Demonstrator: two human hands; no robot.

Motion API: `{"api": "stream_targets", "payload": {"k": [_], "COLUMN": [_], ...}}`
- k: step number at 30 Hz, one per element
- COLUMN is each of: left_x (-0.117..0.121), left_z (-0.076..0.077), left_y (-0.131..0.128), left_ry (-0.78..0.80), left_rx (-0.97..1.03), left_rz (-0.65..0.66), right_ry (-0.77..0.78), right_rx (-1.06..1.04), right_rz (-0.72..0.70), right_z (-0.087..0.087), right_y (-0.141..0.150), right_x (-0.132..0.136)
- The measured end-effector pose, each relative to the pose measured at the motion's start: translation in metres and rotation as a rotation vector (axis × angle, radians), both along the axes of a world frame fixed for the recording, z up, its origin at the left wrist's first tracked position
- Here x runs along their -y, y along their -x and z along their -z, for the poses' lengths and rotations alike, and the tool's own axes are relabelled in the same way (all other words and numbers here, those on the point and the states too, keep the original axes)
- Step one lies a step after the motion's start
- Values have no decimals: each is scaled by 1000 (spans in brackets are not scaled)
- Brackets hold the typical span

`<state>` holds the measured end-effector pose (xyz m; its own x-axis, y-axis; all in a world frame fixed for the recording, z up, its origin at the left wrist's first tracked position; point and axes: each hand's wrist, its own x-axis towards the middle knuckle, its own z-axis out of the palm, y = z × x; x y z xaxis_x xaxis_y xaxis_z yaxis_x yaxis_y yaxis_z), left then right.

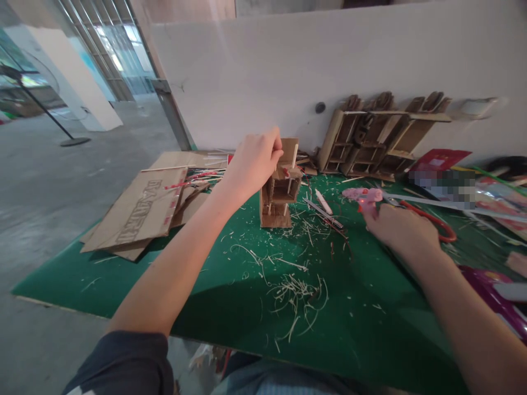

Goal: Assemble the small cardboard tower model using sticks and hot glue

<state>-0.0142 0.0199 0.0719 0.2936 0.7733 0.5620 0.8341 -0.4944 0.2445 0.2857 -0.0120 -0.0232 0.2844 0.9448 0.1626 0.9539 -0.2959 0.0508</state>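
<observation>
A small brown cardboard structure (282,191) with open compartments and thin stick posts stands upright on the green table. My left hand (255,162) is closed at its top left, fingers pinched against the upper cardboard; the exact spot of contact is hidden behind the fingers. A pale stick (295,156) rises beside the upright back panel. My right hand (405,230) is wrapped round the handle of a pink hot glue gun (368,196), its nozzle pointing left, apart from the structure. A white marker-like tube (323,202) and a metal blade-like tool (323,213) lie between the two.
Flat cardboard sheets (144,211) lie at the left. Larger cardboard structures (370,140) lean on the white wall (288,71). Orange-handled scissors (436,219) and a shiny purple object (492,299) are at the right. Thin shavings (296,293) litter the green table (230,307).
</observation>
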Motion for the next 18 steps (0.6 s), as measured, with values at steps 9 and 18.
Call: {"api": "stream_targets", "payload": {"k": [9,18], "left_x": [-3,-3], "left_z": [3,2], "left_y": [0,1], "left_ry": [-16,-1], "left_rx": [-2,3], "left_rz": [-12,-1], "right_ry": [137,126], "right_rx": [-496,-613], "right_rz": [-542,-717], "right_z": [-6,34], "right_y": [96,157], "right_x": [29,-12]}}
